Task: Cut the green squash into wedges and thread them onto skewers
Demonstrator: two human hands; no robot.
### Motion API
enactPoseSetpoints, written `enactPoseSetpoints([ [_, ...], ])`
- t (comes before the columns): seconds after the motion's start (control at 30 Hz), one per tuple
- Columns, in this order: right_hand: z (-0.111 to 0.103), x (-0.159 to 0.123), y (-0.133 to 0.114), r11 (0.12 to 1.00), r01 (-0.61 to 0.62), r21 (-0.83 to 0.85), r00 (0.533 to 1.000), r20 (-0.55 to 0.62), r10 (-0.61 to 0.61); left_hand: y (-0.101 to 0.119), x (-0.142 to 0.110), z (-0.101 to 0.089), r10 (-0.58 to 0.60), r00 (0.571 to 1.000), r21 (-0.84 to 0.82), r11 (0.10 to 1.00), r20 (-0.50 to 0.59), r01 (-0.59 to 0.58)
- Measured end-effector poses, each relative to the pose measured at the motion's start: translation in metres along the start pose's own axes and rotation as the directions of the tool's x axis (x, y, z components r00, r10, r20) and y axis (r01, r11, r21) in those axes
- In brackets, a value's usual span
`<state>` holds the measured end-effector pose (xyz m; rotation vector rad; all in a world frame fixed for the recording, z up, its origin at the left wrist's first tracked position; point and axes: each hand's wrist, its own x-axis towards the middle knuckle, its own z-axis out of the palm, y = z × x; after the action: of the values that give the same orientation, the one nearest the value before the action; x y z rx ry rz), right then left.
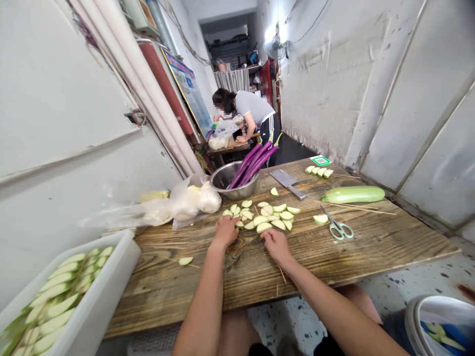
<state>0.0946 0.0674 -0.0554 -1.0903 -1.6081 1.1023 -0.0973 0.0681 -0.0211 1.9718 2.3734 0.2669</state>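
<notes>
My left hand [226, 231] reaches to the left edge of a spread of half-round zucchini slices [267, 211], its fingers curled at a slice [239, 224]. Beside the front of that spread, my right hand [275, 244] is closed on a thin bamboo skewer [282, 274], whose end sticks out below the wrist. Another slice [264, 227] lies by its fingertips; whether they touch is unclear. Nearer me on the left, a single slice [186, 260] rests by a skewer. A whole zucchini [352, 194] lies at the right.
A cleaver [285, 179], scissors [339, 227] and skewered slices [318, 171] lie on the wooden table [393, 242]. Eggplants [249, 165] stand in a steel bowl [222, 184]. A white tub [107, 291] of skewered slices is left, a bucket [411, 321] right. A person [254, 106] bends beyond.
</notes>
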Motion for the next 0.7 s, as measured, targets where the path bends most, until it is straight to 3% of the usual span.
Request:
enactPoseSetpoints([
  [0.13, 0.000, -0.001, -0.001, 1.000, 0.006, -0.016, 1.000, -0.006, -0.006, -0.001, -0.003, 0.002, 0.002, 0.996, -0.136, 0.991, -0.084, -0.013],
  [0.23, 0.000, -0.002, -0.002, 0.999, 0.021, -0.030, 1.000, -0.003, -0.021, -0.003, -0.006, 0.004, -0.039, 0.977, -0.417, 0.907, -0.209, -0.053],
  [0.3, 0.000, -0.003, -0.003, 0.998, 0.040, -0.040, 0.999, 0.009, -0.039, -0.002, -0.007, 0.006, -0.111, 0.959, -0.642, 0.762, -0.261, -0.087],
  [0.4, -0.001, -0.006, -0.004, 0.996, 0.075, -0.055, 0.997, 0.035, -0.073, 0.002, -0.009, 0.008, -0.224, 0.956, -0.886, 0.459, -0.190, -0.069],
  [0.6, -0.003, -0.013, -0.007, 0.984, 0.159, -0.077, 0.981, 0.120, -0.150, 0.011, -0.018, 0.007, -0.245, 0.969, -1.000, 0.011, -0.001, 0.001],
  [0.7, -0.004, -0.015, -0.009, 0.977, 0.195, -0.082, 0.967, 0.180, -0.178, 0.013, -0.020, 0.004, -0.223, 0.970, -0.985, -0.163, 0.098, 0.062],
])
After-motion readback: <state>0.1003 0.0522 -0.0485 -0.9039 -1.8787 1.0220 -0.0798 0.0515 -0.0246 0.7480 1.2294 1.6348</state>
